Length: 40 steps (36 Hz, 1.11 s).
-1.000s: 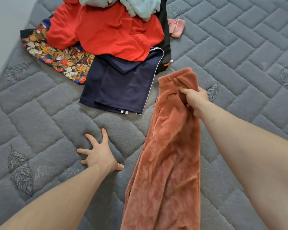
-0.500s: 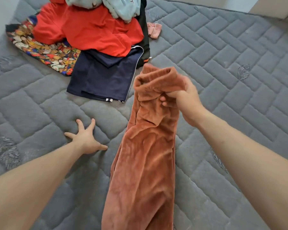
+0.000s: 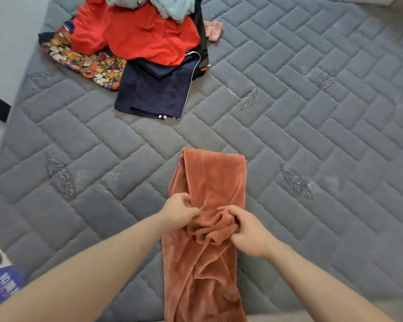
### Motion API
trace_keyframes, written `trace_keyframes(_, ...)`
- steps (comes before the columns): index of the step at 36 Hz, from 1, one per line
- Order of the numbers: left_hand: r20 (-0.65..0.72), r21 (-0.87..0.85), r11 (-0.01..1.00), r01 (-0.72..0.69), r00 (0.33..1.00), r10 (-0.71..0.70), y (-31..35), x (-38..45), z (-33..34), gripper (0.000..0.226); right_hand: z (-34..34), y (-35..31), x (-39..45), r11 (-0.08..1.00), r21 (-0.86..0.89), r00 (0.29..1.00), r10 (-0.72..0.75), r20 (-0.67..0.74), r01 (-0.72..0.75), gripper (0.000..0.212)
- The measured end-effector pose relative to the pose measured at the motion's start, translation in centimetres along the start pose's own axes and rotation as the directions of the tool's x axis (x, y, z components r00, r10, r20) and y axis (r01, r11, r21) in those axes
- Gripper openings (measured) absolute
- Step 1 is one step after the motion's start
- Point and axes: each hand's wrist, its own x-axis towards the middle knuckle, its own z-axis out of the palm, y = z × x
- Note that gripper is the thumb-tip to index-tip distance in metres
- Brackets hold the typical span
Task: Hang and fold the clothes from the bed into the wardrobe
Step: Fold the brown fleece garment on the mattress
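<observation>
both hands, the left hand (image 3: 178,211) and right hand (image 3: 247,231), pinch bunched folds of the long rust-orange fleece garment (image 3: 207,228) lying across the near edge of the grey quilted mattress (image 3: 312,135), well apart from the far-corner heap of clothes (image 3: 137,43).

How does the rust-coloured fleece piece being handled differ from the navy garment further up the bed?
The rust fleece garment is plush, and both the left hand and right hand grip it; the navy garment looks smooth, has thin white piping and lies untouched. The fleece lies alone; the navy sits partly under the red garment. Both rest on the grey quilted mattress.
</observation>
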Motion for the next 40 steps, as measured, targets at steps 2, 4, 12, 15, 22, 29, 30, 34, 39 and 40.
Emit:
trace_keyframes(2,-0.106,0.100,0.995,-0.024,0.994,0.035,-0.8,-0.5,1.2,0.003,1.1,1.2,-0.6,0.998,-0.041,0.998,0.054,0.033,-0.053,0.064)
trace_keyframes(4,-0.181,0.159,0.987,-0.029,0.982,0.059,-1.6,-0.9,1.9,0.006,2.1,2.2,-1.1,0.994,-0.071,0.994,0.085,0.066,-0.081,0.063)
trace_keyframes(12,-0.284,-0.016,0.995,-0.102,0.954,0.093,-4.6,-3.3,2.1,0.015,7.7,0.9,-2.3,0.976,0.219,0.969,0.038,-0.245,0.017,0.028)
trace_keyframes(15,-0.280,0.017,0.998,-0.057,0.958,0.060,-5.8,-3.8,1.3,0.003,8.6,2.5,-3.0,0.996,0.076,0.984,0.054,-0.172,-0.041,0.041)
trace_keyframes(22,-0.214,0.127,0.992,-0.001,0.976,0.028,-4.6,-1.8,-1.0,0.019,6.9,3.1,-2.3,0.993,-0.020,0.988,0.110,-0.107,-0.113,0.037)
trace_keyframes(29,-0.331,0.180,0.967,-0.180,0.915,0.232,3.1,4.7,-4.4,0.062,0.0,1.6,2.8,0.985,0.148,0.861,0.148,-0.486,-0.086,0.049)
trace_keyframes(30,-0.292,0.231,0.955,-0.186,0.923,0.250,3.9,5.6,-4.8,0.075,-0.9,1.6,4.0,0.980,0.171,0.861,0.175,-0.478,-0.104,0.064)
trace_keyframes(34,-0.087,0.402,0.903,-0.152,0.975,0.203,5.7,8.9,-5.9,0.115,-4.1,1.4,8.5,0.944,0.203,0.884,0.317,-0.344,-0.260,0.121)
trace_keyframes(39,0.043,0.585,0.803,-0.115,0.993,0.110,4.4,10.2,-5.3,0.130,-4.7,1.7,11.6,0.876,0.349,0.898,0.407,-0.165,-0.333,0.136)
trace_keyframes(40,0.028,0.570,0.812,-0.121,0.991,0.128,3.8,10.0,-5.0,0.122,-4.4,1.9,11.8,0.878,0.344,0.900,0.404,-0.164,-0.332,0.128)
